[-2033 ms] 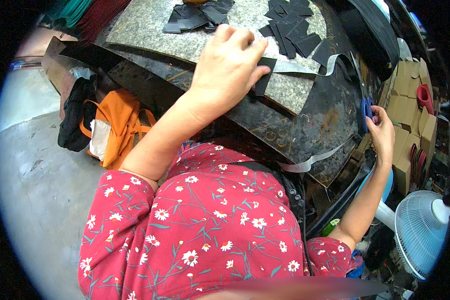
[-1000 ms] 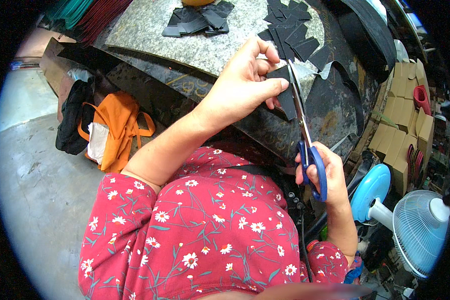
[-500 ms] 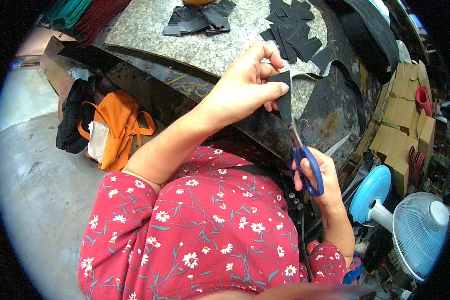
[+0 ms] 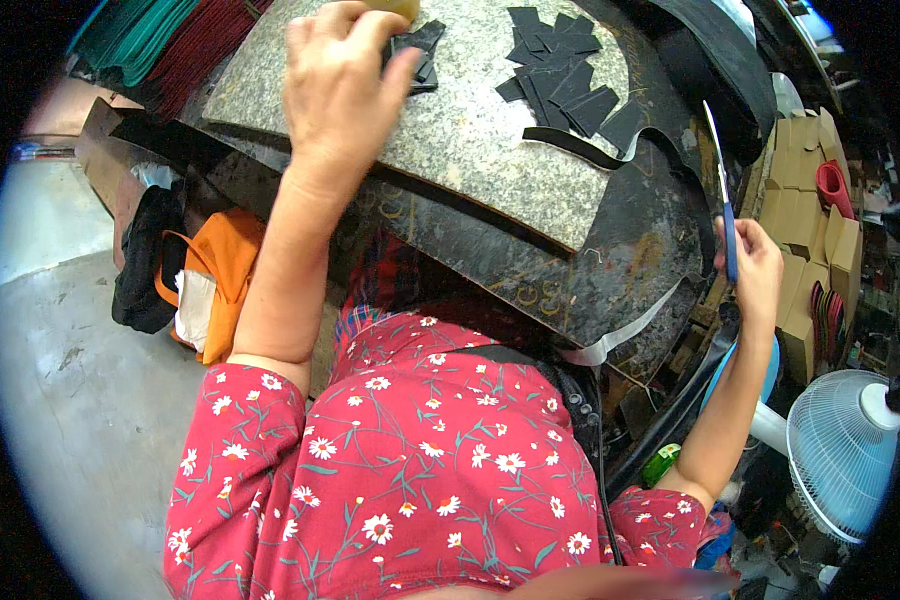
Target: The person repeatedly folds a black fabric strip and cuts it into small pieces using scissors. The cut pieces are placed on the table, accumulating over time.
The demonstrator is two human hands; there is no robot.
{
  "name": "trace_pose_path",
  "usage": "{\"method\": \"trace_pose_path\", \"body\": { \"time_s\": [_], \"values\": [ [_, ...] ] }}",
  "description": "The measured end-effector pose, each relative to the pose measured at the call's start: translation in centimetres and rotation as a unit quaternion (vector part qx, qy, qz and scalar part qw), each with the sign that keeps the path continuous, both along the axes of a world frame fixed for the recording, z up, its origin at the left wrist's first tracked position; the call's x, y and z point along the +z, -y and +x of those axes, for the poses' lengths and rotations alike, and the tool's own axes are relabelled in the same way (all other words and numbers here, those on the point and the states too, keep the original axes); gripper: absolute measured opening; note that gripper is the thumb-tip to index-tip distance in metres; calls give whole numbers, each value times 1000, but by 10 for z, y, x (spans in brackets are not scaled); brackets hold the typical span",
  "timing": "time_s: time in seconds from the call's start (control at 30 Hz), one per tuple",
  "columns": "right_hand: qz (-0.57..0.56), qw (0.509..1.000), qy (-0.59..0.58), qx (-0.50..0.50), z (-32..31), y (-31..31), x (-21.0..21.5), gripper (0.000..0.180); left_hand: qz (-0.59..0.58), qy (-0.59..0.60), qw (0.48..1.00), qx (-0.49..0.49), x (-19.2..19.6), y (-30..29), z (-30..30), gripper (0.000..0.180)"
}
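My left hand [image 4: 345, 85] is over the far left of a speckled stone slab [image 4: 480, 170], fingers apart and thumb spread, with nothing visible in it. It partly covers a small pile of black cut pieces [image 4: 427, 50], beside a yellowish rounded object [image 4: 395, 8]. Off the slab's right side, my right hand [image 4: 760, 262] grips blue-handled scissors [image 4: 725, 190], blades pointing up and away. A larger heap of black pieces [image 4: 570, 75] lies at the slab's far right. One end of a long black strap [image 4: 572, 145] with a pale underside rests near that heap.
The slab lies on a dark, stained table [image 4: 530, 285]; the strap's pale stretch [image 4: 635, 325] hangs over its near edge. Cardboard boxes [image 4: 800, 230] and a blue-white fan [image 4: 840, 450] stand at right. An orange bag [image 4: 228, 270] is at left, and teal cords [image 4: 135, 45] lie far left.
My left hand has let go of the black piece it held and moved left to the small pile. My right hand has carried the scissors right and away; the strap's end now lies on the slab.
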State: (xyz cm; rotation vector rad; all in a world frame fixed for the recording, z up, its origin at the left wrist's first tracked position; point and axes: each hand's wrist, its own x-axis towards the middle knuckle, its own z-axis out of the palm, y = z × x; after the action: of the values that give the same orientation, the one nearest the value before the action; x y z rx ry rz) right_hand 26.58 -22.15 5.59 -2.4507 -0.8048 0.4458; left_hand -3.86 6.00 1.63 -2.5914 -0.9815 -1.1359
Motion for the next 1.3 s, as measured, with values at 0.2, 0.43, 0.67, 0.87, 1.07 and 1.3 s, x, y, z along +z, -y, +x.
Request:
{"method": "trace_pose_path", "body": {
  "time_s": [0.2, 0.43, 0.67, 0.87, 1.07, 1.3],
  "values": [
    [-131, 969, 203, 48, 48, -15, -22, 36, -69, -11, 969, -236, -15, 50, 43, 29],
    [-176, 948, 239, 116, 35, -33, -7, 35, -84, 16, 960, -266, -20, 54, 37, 17],
    [16, 938, 292, 186, 1, -79, 0, 22, -81, -42, 949, -301, -19, 70, 18, 21],
    [58, 902, 269, 333, -19, -123, -30, 40, -120, -30, 945, -303, -24, 77, 12, 21],
    [99, 912, 180, 355, -4, -117, -23, 28, -121, -34, 948, -293, -27, 81, 7, 22],
    [231, 961, 15, 152, -45, -60, 18, 11, -131, 22, 947, -292, -34, 87, 7, 31]
  ]
}}
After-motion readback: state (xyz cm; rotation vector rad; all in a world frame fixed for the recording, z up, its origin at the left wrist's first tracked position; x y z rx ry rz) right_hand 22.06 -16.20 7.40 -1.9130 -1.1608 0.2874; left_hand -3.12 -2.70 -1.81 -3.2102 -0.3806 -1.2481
